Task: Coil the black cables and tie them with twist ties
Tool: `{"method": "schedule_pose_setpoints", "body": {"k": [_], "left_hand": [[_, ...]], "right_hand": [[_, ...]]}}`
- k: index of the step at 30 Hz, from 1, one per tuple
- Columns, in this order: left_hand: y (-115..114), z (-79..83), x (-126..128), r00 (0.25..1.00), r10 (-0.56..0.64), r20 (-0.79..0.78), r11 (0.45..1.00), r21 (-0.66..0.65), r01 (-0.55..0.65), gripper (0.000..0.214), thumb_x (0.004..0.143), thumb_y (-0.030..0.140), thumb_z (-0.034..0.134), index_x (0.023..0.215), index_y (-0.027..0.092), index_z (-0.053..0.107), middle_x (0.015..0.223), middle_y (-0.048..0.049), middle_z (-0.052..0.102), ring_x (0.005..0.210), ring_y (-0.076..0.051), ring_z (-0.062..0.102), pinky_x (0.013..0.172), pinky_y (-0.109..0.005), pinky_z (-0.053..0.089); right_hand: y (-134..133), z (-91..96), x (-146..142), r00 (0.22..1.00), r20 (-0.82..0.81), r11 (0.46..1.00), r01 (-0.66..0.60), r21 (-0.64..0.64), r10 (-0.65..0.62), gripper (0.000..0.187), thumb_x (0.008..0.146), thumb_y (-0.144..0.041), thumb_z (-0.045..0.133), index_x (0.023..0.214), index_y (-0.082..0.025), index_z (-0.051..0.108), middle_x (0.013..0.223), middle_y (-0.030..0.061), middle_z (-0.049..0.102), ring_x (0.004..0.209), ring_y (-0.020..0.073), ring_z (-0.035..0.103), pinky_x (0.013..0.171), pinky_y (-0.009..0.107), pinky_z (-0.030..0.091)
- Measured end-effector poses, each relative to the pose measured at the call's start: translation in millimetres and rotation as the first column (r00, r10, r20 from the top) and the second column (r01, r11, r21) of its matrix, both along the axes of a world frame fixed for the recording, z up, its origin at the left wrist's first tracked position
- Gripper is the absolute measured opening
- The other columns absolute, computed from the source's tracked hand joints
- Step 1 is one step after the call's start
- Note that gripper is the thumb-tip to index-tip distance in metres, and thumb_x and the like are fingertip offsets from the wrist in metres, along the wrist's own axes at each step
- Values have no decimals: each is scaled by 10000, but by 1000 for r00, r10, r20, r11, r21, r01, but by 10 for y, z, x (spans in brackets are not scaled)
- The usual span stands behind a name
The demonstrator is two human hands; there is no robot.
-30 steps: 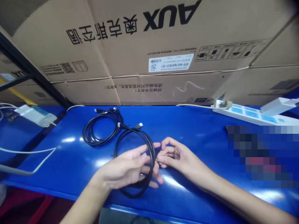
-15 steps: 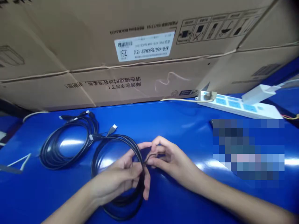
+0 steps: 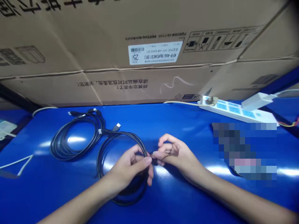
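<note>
A coiled black cable point(image 3: 109, 146) lies on the blue table point(image 3: 187, 130) in front of me. My left hand point(image 3: 130, 166) is closed around the right side of this coil, thumb and forefinger pinching the strands. My right hand point(image 3: 173, 152) touches the same spot, its fingers pinched on a thin dark tie at the coil. The cable's silver plug point(image 3: 116, 127) sticks out at the coil's top. A second coiled black cable point(image 3: 72, 140) rests to the left, touching the first coil.
A wall of large cardboard boxes point(image 3: 149, 46) stands along the table's far edge. A white power strip point(image 3: 235, 112) with a white adapter point(image 3: 255, 100) lies at the back right. White cords point(image 3: 16, 161) run off the left edge. A blurred patch covers the right.
My left hand went from fingers stretched out to a pinch on the coil. My right hand closed onto a thin tie at the same spot. The view shifted.
</note>
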State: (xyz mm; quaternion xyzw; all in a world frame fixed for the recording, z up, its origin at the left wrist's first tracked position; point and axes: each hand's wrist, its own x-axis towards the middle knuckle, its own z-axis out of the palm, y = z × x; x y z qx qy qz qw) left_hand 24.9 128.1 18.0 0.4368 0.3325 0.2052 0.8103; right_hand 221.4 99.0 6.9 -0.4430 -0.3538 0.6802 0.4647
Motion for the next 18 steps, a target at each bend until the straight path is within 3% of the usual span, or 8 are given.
{"method": "schedule_pose_setpoints", "body": {"k": [11, 18], "left_hand": [[-9, 56, -25, 995, -23, -97, 981, 190, 41, 419, 871, 573, 681, 904, 201, 490, 629, 20, 671, 483, -121, 596, 570, -262, 452], [-56, 14, -33, 980, 9, -200, 950, 308, 54, 326, 954, 515, 578, 925, 203, 490, 662, 38, 625, 524, -112, 569, 572, -245, 419]], "right_hand": [[11, 145, 44, 997, -73, 997, -32, -64, 27, 479, 674, -341, 928, 1003, -174, 622, 768, 28, 787, 550, 100, 637, 598, 225, 491], [7, 67, 29, 997, 39, 998, -70, -4, 70, 423, 725, -379, 894, 997, -188, 633, 709, -8, 764, 587, 121, 671, 645, 250, 534]]}}
